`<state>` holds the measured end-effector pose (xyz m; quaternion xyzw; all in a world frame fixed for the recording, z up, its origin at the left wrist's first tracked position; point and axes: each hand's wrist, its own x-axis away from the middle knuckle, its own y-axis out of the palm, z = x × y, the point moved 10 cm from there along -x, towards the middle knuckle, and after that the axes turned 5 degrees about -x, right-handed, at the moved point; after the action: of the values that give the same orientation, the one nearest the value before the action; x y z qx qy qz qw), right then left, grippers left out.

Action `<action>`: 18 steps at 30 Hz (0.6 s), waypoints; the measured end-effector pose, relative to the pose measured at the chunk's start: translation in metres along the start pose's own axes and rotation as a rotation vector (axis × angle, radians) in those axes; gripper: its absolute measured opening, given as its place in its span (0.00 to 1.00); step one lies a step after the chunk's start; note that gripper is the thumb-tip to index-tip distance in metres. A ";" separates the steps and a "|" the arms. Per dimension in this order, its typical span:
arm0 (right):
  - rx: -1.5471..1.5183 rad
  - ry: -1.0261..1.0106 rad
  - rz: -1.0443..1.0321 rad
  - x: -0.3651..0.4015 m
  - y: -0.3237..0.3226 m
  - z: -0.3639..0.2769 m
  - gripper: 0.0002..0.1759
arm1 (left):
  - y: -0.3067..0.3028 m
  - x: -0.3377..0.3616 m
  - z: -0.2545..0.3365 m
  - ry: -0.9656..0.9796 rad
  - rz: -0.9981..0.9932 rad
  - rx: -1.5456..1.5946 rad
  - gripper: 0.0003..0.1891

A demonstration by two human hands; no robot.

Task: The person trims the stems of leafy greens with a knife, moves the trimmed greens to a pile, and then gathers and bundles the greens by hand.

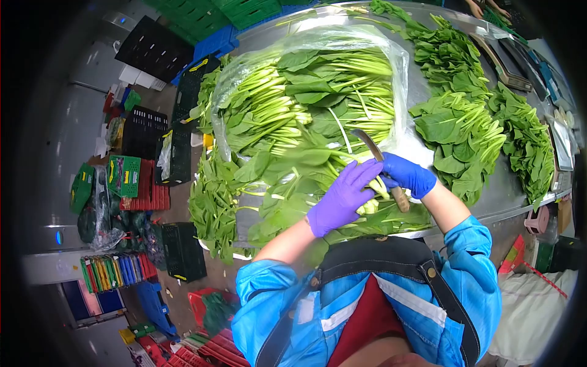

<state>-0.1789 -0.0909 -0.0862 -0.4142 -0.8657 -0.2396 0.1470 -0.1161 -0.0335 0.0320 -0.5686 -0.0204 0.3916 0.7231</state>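
Note:
My left hand [345, 199], in a purple glove, is closed around stems of leafy greens [324, 158]; the leaves stretch away to the left, partly blurred. In a blue glove, my right hand [411, 175] grips a knife [369, 144] with a curved blade and wooden handle. The blade points up and left, close beside the left fingers. Pale cut stem ends [370, 207] show just under the hands. Beyond them, bundled greens [263, 101] lie stacked in a clear plastic liner [400, 58], stems facing inward.
More greens [461, 134] lie in rows on the metal table [422, 92] to the right. Loose leaves [211, 199] cover its left side. Dark crates [183, 251] and red crates [153, 189] stand on the floor at left. Another person's hands [489, 8] appear at top right.

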 end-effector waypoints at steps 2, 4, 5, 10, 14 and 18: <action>-0.073 -0.017 -0.027 0.010 0.009 -0.008 0.17 | -0.001 -0.001 0.002 0.021 -0.008 0.021 0.25; -0.062 -0.037 -0.131 0.007 0.009 0.001 0.16 | -0.001 0.005 -0.013 -0.074 0.046 0.179 0.23; -0.060 -0.040 -0.131 0.005 0.008 0.006 0.16 | -0.001 0.009 -0.026 -0.170 0.103 0.340 0.21; 0.700 -0.606 0.487 0.039 -0.014 -0.045 0.21 | -0.006 0.017 -0.051 -0.473 0.094 0.510 0.12; 1.023 -0.663 0.461 0.045 0.016 -0.053 0.32 | 0.014 0.023 -0.049 -0.526 -0.067 0.346 0.13; 1.092 -0.519 0.511 0.035 -0.006 -0.031 0.28 | 0.009 0.031 -0.049 -0.543 -0.034 0.303 0.14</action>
<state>-0.2034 -0.0878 -0.0456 -0.5170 -0.7445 0.3846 0.1747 -0.0762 -0.0542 -0.0060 -0.3288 -0.1637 0.5154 0.7743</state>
